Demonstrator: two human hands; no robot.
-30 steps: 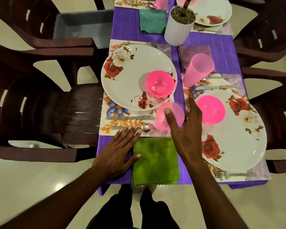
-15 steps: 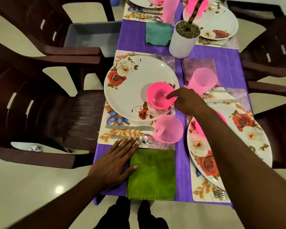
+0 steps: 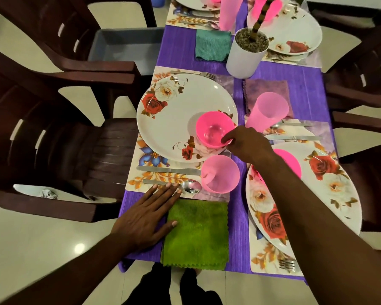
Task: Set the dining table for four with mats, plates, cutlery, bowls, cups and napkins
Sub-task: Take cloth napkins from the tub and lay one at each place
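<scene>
Head view, looking down on purple table [image 3: 312, 89]. Right hand [image 3: 244, 143] pinching near rim of pink bowl [image 3: 213, 129], bowl sitting on floral plate [image 3: 174, 119] toward its near right edge. Left hand [image 3: 145, 214] flat, fingers straight, resting beside green napkin [image 3: 196, 234], fingertips touching spoon [image 3: 189, 187], thumb on napkin edge. Pink cup [image 3: 220, 173] just nearer than plate, knife [image 3: 169, 170] left of cup, fork [image 3: 194, 73] beyond plate.

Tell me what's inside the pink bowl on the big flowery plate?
Nothing can be seen inside the pink bowl, just its shiny bottom. The right hand pinches its rim and covers a small bit of that edge. It sits on the plate.
</scene>
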